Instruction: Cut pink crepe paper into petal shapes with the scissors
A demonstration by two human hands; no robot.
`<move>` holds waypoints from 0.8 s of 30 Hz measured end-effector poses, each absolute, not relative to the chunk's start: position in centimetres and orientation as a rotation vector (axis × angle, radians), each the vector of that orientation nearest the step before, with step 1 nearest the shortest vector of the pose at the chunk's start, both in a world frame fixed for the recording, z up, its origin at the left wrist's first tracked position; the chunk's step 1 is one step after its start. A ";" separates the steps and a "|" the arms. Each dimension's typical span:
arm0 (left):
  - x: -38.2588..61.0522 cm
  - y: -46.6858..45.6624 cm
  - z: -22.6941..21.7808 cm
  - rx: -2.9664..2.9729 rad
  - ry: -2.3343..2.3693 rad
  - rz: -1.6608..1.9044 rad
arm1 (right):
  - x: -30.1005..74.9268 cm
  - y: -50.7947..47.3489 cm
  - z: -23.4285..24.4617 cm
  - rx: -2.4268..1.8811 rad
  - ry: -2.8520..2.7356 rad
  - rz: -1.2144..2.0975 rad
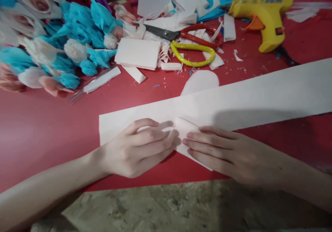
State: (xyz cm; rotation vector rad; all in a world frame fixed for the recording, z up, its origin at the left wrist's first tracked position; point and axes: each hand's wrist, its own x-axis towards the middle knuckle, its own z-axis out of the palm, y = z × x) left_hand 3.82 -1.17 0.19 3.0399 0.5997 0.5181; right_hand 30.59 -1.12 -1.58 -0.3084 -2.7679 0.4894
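1. Your red tabletop (64, 121) extends beyond both long edges of the white paper strip (249, 97), the landmark here.
2. The strip lies mostly flat and unworked, so most of it looks left to do.
3. Past its far left part is a heap of turquoise, white and pink crepe-paper flowers (77, 31), apparently finished.
4. Your right hand (233, 152) reaches over the strip's near edge, fingers extended flat on the folded paper; its thumb is hidden, so I can't tell if it grips.
5. Your left hand (137, 149) is half-curled over the strip, fingertips at that fold; I can't tell if they pinch.
6. The yellow glue gun (269, 17) and scissors (177, 35) lie beyond the strip, unheld.
7. The folded white paper (188, 126) sits across the strip's near edge, its fold seemingly partway; whether it joins the strip is unclear.
8. A rounded white piece (202, 81) shows from behind the strip's far edge.
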 end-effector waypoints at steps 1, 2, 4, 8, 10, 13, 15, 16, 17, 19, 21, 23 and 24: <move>3.8 -1.2 0.2 3.034 0.598 0.507 | 30.6 -1.1 -1.5 -0.308 -2.765 0.501; 3.8 -1.2 0.2 3.028 0.594 0.494 | 30.6 -1.1 -1.5 -0.311 -2.764 0.512; 3.8 -1.1 0.1 3.014 0.581 0.498 | 30.6 -1.1 -1.4 -0.318 -2.766 0.533; 3.9 -1.1 0.0 2.983 0.570 0.537 | 30.7 -1.0 -1.4 -0.319 -2.763 0.549; 3.9 -1.1 -0.1 2.971 0.568 0.545 | 30.6 -1.0 -1.5 -0.318 -2.765 0.560; 3.8 -1.1 0.0 2.981 0.571 0.527 | 30.6 -0.9 -1.5 -0.318 -2.773 0.588; 3.9 -1.1 0.0 2.987 0.573 0.525 | 30.6 -0.8 -1.4 -0.318 -2.766 0.599; 3.9 -1.1 0.1 2.985 0.575 0.526 | 30.6 -0.8 -1.3 -0.319 -2.762 0.604; 3.9 -1.1 0.1 2.981 0.577 0.522 | 30.6 -0.8 -1.3 -0.318 -2.758 0.607; 3.9 -1.1 0.2 2.974 0.577 0.514 | 30.6 -0.8 -1.2 -0.317 -2.757 0.613; 3.9 -1.1 0.2 2.974 0.574 0.523 | 30.6 -0.7 -1.2 -0.312 -2.756 0.620; 3.9 -1.1 0.2 2.972 0.572 0.531 | 30.7 -0.7 -1.3 -0.309 -2.756 0.632; 3.9 -1.1 0.2 2.969 0.571 0.531 | 30.7 -0.7 -1.3 -0.309 -2.756 0.642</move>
